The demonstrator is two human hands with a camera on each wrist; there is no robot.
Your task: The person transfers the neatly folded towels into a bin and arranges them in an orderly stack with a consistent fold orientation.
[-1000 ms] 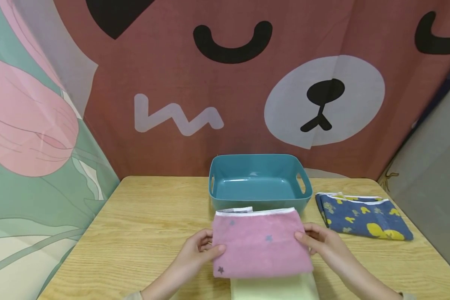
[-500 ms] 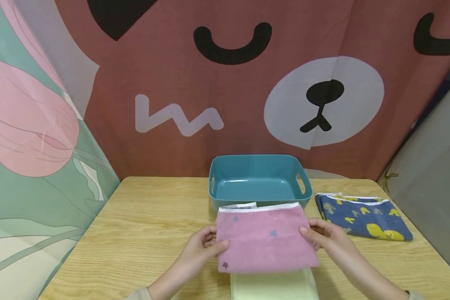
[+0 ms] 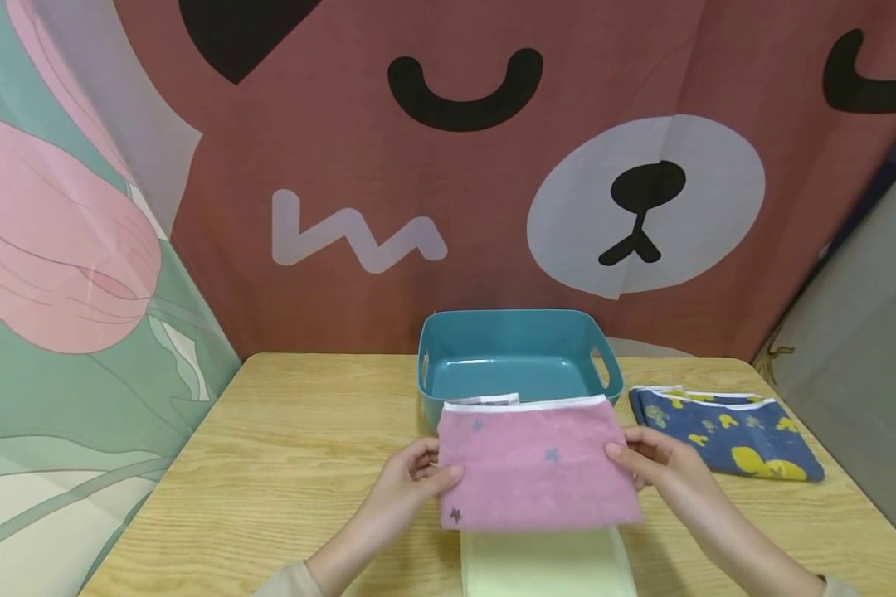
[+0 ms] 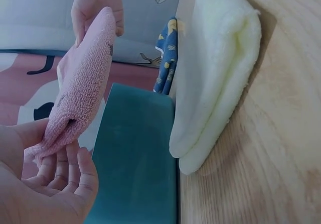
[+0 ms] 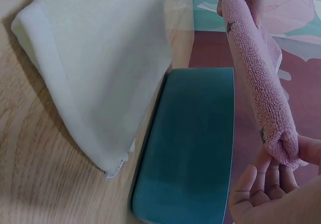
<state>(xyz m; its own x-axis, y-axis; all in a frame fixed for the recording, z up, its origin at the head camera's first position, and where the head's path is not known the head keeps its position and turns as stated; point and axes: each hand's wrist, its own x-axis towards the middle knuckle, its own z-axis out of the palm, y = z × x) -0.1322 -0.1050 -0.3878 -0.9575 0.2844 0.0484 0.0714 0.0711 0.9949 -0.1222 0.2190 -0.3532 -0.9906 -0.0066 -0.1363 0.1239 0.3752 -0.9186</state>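
Note:
A folded pink towel (image 3: 538, 473) with small grey stars and a white hem is held up above the table, in front of the teal basin. My left hand (image 3: 418, 477) pinches its left edge, thumb on the near face and fingers behind. The right hand (image 3: 664, 464) grips the opposite edge the same way. Below it lies a folded pale yellow towel (image 3: 548, 568), seen flat on the wood in the left wrist view. Both wrist views show the pink towel's thick terry fold (image 5: 256, 78) clear of the yellow one.
The teal basin (image 3: 508, 319), with a cut-out handle at each end, stands at the back of the wooden table (image 3: 291, 464). To its right lies a folded navy towel (image 3: 724, 435) with yellow patterns. A printed bear curtain (image 3: 343, 149) hangs behind.
Both hands have raised the pink towel a little and carried it slightly right and toward the basin. More of the yellow towel shows beneath it. The navy towel and basin stay put.

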